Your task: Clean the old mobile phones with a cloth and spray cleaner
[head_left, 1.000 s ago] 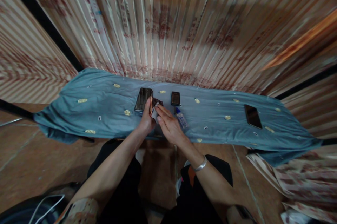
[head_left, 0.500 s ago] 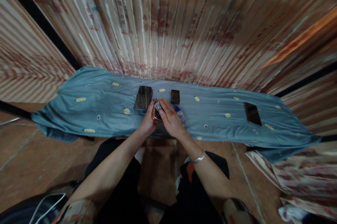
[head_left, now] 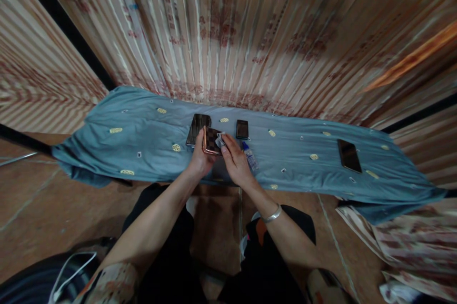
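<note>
My left hand (head_left: 202, 158) is closed around the left side of a phone (head_left: 211, 141) with a dark checkered face and a copper-coloured edge, held tilted above the cloth. Pinched in the fingers of my right hand (head_left: 235, 158) is a small whitish cloth (head_left: 220, 140), pressed against the phone's checkered face. Just behind my left hand lies a larger dark, glossy device (head_left: 197, 125), partly covered by the held phone. A small black device (head_left: 242, 129) rests beyond my right hand. Beside that hand lies a clear bottle with a blue cap (head_left: 250, 156).
A blue-green cloth with yellow prints (head_left: 300, 175) covers the long narrow table. Another dark phone (head_left: 349, 156) lies toward its right end. Behind hangs a striped curtain (head_left: 228, 32), and black poles (head_left: 71, 32) rise at both sides. A white cable (head_left: 71, 270) is at the lower left.
The phone has been turned in my left hand, so its checkered face now shows more. My right hand with the cloth has shifted toward the phone's right end. The view has moved slightly.
</note>
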A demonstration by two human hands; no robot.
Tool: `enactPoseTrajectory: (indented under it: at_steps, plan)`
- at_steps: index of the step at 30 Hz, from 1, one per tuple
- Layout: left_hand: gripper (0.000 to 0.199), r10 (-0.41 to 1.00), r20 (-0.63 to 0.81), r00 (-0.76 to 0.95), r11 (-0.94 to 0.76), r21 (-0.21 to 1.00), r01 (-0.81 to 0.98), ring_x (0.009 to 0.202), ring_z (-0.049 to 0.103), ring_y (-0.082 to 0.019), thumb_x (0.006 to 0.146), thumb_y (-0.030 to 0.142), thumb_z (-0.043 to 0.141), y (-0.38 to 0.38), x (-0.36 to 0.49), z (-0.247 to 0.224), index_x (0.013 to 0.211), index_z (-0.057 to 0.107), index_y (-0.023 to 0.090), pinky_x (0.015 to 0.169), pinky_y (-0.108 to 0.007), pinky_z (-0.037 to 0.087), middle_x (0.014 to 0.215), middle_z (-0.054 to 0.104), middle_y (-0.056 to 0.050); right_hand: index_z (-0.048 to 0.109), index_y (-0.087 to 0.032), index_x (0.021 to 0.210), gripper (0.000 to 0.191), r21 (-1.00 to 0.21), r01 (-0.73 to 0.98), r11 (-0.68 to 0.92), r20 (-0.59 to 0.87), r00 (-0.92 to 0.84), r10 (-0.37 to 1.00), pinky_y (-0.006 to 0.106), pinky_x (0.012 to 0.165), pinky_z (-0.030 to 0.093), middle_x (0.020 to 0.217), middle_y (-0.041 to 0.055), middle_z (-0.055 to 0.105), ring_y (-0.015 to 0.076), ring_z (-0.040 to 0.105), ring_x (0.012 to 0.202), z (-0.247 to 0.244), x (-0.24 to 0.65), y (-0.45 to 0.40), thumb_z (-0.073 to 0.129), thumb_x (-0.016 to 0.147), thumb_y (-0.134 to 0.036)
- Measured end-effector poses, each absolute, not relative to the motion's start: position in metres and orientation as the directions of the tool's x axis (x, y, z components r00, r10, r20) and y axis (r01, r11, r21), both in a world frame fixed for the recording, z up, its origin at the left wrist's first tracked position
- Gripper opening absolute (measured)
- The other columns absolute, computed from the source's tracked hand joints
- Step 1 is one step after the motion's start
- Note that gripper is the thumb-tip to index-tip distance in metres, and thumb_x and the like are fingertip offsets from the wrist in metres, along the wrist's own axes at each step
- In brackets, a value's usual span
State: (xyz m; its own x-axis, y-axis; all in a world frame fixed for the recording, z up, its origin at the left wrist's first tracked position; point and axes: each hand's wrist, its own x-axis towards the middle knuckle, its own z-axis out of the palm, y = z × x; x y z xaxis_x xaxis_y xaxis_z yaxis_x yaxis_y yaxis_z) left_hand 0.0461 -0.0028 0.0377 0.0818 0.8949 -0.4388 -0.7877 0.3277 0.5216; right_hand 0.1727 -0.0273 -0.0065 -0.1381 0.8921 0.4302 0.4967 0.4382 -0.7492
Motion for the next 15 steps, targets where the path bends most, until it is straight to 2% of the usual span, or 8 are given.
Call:
enactPoseTrajectory:
  at_steps: [2,7,12,15]
  plan:
    - [0.037,0.903,-0.425,0.063,0.304,0.530,-0.792,0.063,0.068,-0.015,0.100,0.044,0.048,-0.001,0.045,0.037,0.096,0.074,0.019,0.063,-0.024,0.054,0.071,0.074,-0.001,0.052,-0.027,0.149,0.049,-0.740,0.508,0.440,0.425,-0.154,0.892,0.044,0.125,0.037,0.154,0.0053,0.055,0.0218,0.050,0.145,-0.004,0.174,-0.030,0.038,0.106,-0.045]
    - [0.044,0.910,-0.410,0.055,0.285,0.525,-0.802,0.050,0.060,-0.011,0.103,0.045,0.043,0.002,0.044,0.036,0.082,0.070,0.018,0.049,-0.021,0.045,0.065,0.071,-0.001,0.058,-0.025,0.143,0.045,-0.736,0.505,0.451,0.411,-0.196,0.890,0.044,0.121,0.043,0.149,0.0061,0.061,0.0222,0.055,0.140,0.001,0.178,-0.034,0.040,0.105,-0.039]
    - [0.046,0.901,-0.430,0.061,0.311,0.540,-0.782,0.044,0.055,-0.012,0.099,0.051,0.045,0.008,0.039,0.029,0.085,0.071,0.016,0.042,-0.023,0.039,0.061,0.069,-0.002,0.060,-0.029,0.142,0.047,-0.740,0.507,0.443,0.388,-0.216,0.896,0.044,0.120,0.045,0.147,0.0005,0.062,0.0222,0.058,0.138,-0.003,0.183,-0.033,0.044,0.098,-0.024]
    - [0.048,0.888,-0.452,0.088,0.344,0.522,-0.780,0.045,0.057,-0.014,0.098,0.053,0.044,0.010,0.037,0.025,0.088,0.073,0.016,0.046,-0.025,0.044,0.061,0.069,-0.003,0.061,-0.030,0.142,0.054,-0.734,0.508,0.451,0.397,-0.219,0.891,0.045,0.120,0.045,0.148,-0.0009,0.062,0.0227,0.058,0.138,-0.006,0.185,-0.031,0.047,0.092,-0.017]
